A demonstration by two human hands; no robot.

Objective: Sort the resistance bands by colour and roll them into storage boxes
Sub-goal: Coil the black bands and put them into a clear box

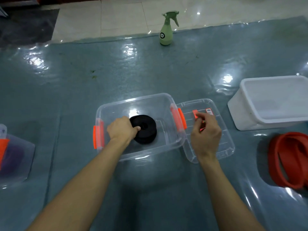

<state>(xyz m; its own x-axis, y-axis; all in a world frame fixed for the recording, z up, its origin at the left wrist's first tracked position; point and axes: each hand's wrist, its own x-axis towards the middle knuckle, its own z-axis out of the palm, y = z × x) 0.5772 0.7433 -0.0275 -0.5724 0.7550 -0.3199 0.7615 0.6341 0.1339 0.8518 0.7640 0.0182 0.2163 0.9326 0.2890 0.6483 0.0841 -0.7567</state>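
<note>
A rolled black resistance band lies inside a clear storage box with orange latches at the centre of the floor mat. My left hand reaches into the box and grips the left side of the roll, thumb near its centre hole. My right hand hovers over the clear lid lying right of the box, fingers loosely curled and holding nothing. A red band lies loosely coiled on the mat at the right edge.
A white tub stands at the right, behind the red band. A green spray bottle stands at the far edge of the blue mat. Another clear box with something purple inside sits at the left edge.
</note>
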